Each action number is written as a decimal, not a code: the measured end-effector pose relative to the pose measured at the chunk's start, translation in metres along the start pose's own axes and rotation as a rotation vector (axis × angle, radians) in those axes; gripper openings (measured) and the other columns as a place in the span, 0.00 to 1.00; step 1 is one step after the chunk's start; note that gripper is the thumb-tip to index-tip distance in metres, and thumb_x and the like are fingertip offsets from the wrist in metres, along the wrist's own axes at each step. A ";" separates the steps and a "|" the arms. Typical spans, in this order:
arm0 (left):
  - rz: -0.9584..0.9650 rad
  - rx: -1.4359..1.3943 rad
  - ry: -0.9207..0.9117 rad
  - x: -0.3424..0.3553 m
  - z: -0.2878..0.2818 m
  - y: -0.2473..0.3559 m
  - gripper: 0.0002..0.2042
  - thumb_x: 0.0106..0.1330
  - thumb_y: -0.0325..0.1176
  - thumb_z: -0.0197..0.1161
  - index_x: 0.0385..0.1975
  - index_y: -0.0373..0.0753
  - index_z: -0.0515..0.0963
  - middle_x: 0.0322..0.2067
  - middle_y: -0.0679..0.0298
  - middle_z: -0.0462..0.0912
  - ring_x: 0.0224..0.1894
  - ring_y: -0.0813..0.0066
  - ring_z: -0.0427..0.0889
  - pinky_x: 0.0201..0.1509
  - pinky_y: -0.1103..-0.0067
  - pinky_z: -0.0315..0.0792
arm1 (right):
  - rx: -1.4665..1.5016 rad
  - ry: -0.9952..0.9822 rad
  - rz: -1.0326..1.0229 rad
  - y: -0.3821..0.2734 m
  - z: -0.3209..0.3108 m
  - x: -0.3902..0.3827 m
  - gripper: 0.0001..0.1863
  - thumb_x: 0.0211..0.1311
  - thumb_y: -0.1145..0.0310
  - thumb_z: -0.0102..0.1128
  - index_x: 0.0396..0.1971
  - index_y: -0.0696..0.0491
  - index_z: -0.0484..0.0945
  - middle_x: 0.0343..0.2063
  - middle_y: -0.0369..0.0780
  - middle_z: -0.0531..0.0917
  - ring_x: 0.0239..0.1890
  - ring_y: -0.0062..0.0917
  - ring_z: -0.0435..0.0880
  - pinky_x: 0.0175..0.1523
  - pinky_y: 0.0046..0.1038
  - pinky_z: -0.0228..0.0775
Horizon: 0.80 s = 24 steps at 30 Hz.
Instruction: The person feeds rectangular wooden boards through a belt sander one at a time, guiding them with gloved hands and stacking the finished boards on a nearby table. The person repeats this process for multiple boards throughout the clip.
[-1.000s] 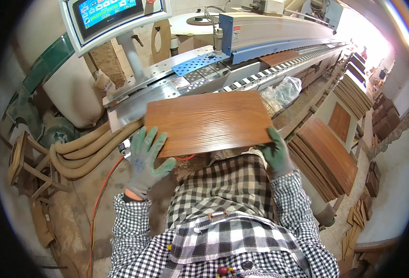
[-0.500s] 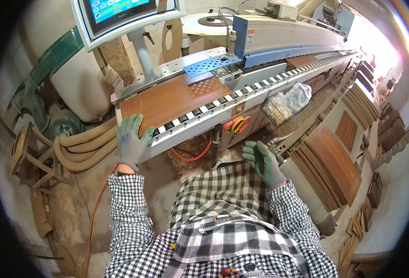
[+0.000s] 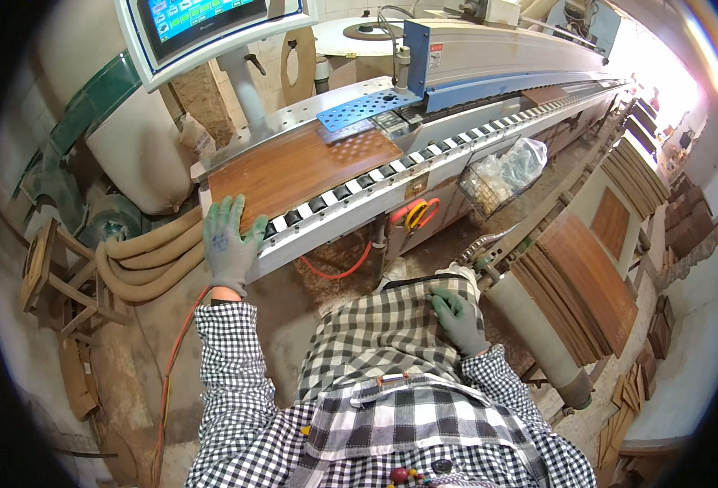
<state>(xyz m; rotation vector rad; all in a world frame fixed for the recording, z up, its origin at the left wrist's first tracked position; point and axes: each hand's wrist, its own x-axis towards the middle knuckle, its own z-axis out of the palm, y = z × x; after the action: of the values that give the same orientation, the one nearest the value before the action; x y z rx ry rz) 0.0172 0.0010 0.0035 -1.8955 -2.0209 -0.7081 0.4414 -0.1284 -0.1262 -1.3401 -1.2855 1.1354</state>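
Wooden board [image 3: 294,167] lies flat on the machine's bed, its near long side along the track of black and white blocks [image 3: 391,169] and its far right part close under the blue plate [image 3: 365,111] with the holes. My left hand [image 3: 233,240], in a grey glove with green fingers, is at the board's near left corner, fingers spread and gripping nothing; I cannot tell how hard they press. My right hand [image 3: 459,321] is well apart from the board, in front of my checked apron [image 3: 359,321]. Its fingers are bent loosely; I see nothing in them, but I cannot tell whether they close fully on the palm.

With only one hand there, a push off to one side could turn the board askew to the track, since nothing of mine steadies its other end. A lifted or crooked edge might catch on the blue plate and jam or get chipped. If the track pulls while my fingertips lie so near the corner, the loose glove could be dragged along with it. Leaning in closer could let my apron snag on the scissors [image 3: 416,215] hanging at the machine's front, or on the rail [image 3: 294,250] below the board.
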 end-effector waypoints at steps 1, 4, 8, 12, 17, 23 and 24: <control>0.004 -0.001 0.008 0.000 0.001 -0.001 0.32 0.66 0.59 0.59 0.65 0.47 0.72 0.66 0.57 0.70 0.72 0.54 0.62 0.76 0.61 0.52 | 0.016 0.002 -0.005 0.003 0.000 0.000 0.18 0.71 0.67 0.60 0.56 0.60 0.77 0.50 0.41 0.84 0.51 0.23 0.81 0.58 0.25 0.71; 0.008 -0.002 0.022 0.000 0.004 -0.001 0.31 0.66 0.59 0.60 0.64 0.46 0.73 0.66 0.57 0.71 0.71 0.53 0.62 0.76 0.61 0.52 | 0.012 -0.002 -0.023 0.007 -0.002 0.000 0.19 0.71 0.68 0.60 0.57 0.60 0.77 0.52 0.42 0.84 0.52 0.23 0.81 0.59 0.25 0.71; 0.019 -0.011 0.027 0.000 0.004 -0.001 0.31 0.66 0.57 0.60 0.64 0.46 0.73 0.66 0.56 0.71 0.71 0.52 0.62 0.75 0.60 0.53 | 0.049 -0.018 -0.031 0.000 -0.001 -0.002 0.19 0.71 0.68 0.60 0.57 0.59 0.77 0.53 0.42 0.83 0.53 0.22 0.81 0.60 0.24 0.71; 0.020 -0.110 0.003 -0.001 0.000 -0.011 0.30 0.67 0.56 0.61 0.65 0.46 0.72 0.66 0.55 0.70 0.71 0.52 0.62 0.75 0.59 0.52 | 0.030 -0.014 -0.045 0.000 0.001 -0.001 0.19 0.71 0.68 0.60 0.57 0.59 0.77 0.52 0.41 0.84 0.53 0.21 0.81 0.60 0.24 0.71; -0.026 -0.105 -0.017 -0.012 -0.004 -0.028 0.31 0.67 0.55 0.61 0.68 0.49 0.68 0.68 0.52 0.66 0.72 0.52 0.60 0.75 0.58 0.48 | 0.002 -0.009 -0.053 0.002 0.000 -0.002 0.19 0.71 0.67 0.61 0.58 0.58 0.77 0.52 0.41 0.84 0.52 0.21 0.81 0.59 0.23 0.72; -0.064 -0.089 -0.062 -0.014 -0.003 -0.035 0.31 0.68 0.55 0.59 0.69 0.48 0.68 0.67 0.53 0.69 0.72 0.54 0.61 0.76 0.59 0.47 | -0.002 -0.006 -0.056 0.004 0.000 0.000 0.19 0.71 0.66 0.61 0.57 0.58 0.77 0.52 0.41 0.85 0.52 0.21 0.81 0.58 0.23 0.72; -0.071 -0.092 -0.063 -0.014 -0.002 -0.034 0.31 0.68 0.55 0.59 0.68 0.48 0.68 0.66 0.53 0.70 0.72 0.54 0.61 0.76 0.59 0.47 | -0.009 -0.006 -0.054 0.003 0.000 0.000 0.19 0.71 0.66 0.61 0.57 0.57 0.77 0.52 0.41 0.85 0.51 0.21 0.82 0.58 0.23 0.72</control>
<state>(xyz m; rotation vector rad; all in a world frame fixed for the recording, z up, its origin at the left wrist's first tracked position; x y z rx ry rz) -0.0153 -0.0125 -0.0071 -1.9276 -2.1380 -0.7810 0.4420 -0.1289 -0.1296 -1.3019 -1.3244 1.0989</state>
